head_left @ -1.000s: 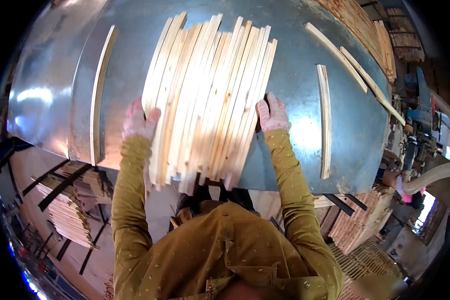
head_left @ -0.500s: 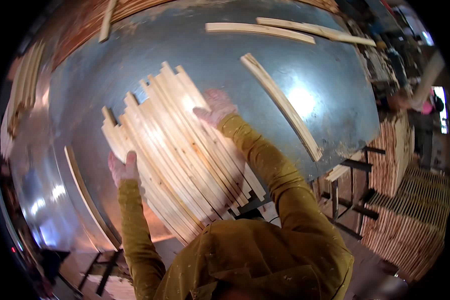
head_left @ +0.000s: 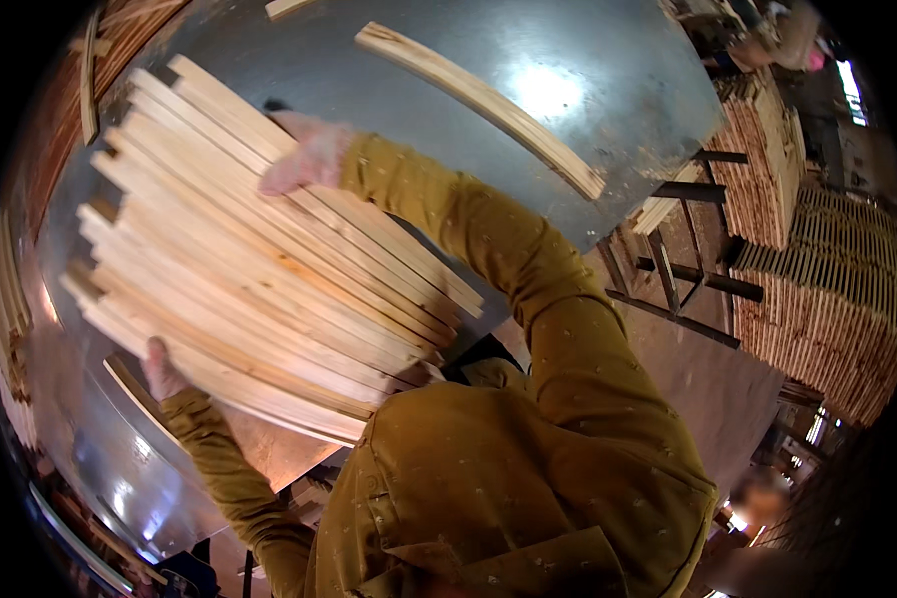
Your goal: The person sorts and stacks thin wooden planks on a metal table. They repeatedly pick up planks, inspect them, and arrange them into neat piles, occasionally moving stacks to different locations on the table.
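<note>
A wide row of pale wooden strips [head_left: 259,259] lies side by side on the metal table, their far ends uneven and their near ends close to my body. My left hand [head_left: 161,371] grips the row's left edge, its thumb up and its other fingers mostly hidden. On the opposite edge my right hand [head_left: 309,154] presses in from the right, its thumb over the outer strips. The row is squeezed between both hands. A few strips on the right side sit slightly apart from the rest.
One loose strip [head_left: 483,105] lies right of the row, and another [head_left: 140,394] lies by my left hand. Tall stacks of strips [head_left: 817,299] stand at the right beside a dark metal frame [head_left: 693,259]. The table [head_left: 628,90] has a bright glare. Another person [head_left: 762,498] appears blurred at lower right.
The row of strips has swung to the left in the picture, with both hands still on its sides. The whole view has turned, shifting the table and stacks too.
</note>
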Motion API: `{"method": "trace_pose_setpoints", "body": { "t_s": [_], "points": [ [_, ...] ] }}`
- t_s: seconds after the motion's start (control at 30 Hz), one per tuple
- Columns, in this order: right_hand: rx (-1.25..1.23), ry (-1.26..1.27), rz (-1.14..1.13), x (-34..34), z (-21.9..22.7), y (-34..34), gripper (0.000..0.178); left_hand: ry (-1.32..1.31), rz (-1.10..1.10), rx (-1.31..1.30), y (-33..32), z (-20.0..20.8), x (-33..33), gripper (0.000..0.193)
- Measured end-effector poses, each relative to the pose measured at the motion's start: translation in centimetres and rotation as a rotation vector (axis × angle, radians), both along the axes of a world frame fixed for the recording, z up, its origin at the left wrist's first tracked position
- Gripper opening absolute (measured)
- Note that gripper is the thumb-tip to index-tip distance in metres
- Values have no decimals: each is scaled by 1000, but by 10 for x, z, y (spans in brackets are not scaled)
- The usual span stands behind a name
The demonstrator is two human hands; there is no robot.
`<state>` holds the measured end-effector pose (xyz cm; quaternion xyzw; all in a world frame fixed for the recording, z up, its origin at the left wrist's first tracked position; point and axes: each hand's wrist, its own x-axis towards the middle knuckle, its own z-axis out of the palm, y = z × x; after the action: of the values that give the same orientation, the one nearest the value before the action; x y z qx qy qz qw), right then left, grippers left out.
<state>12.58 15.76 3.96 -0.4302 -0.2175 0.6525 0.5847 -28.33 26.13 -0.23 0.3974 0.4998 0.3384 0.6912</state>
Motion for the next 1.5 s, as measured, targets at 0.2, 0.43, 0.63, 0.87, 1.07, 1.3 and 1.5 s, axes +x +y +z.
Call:
{"method": "trace_pose_setpoints", "body": {
  "t_s": [0.2, 0.43, 0.63, 0.87, 1.07, 1.3, 1.5],
  "points": [
    [607, 108, 177, 38, 132, 93, 39, 135, 242, 563, 73, 186, 13, 91],
    [617, -713, 231, 12, 175, 34, 41, 46, 190, 509, 10, 214, 9, 82],
    [488, -1564, 107, 13, -44, -77, 58, -109, 99, 6, -57, 40, 28, 75],
    [419, -1591, 309, 58, -68, -63, 50, 602, -60, 282, -51, 5, 38, 67],
    [-128, -1259, 107, 6, -61, -51, 63, 791, -7, 401, -68, -1, 60, 57],
    [77, -1157, 101, -36, -47, -90, 62, 852, 74, 227, -125, -24, 16, 59],
    [32, -1244, 36, -64, -70, -135, 67, 1454, -496, 64, -101, 58, -44, 67]
  ]
}}
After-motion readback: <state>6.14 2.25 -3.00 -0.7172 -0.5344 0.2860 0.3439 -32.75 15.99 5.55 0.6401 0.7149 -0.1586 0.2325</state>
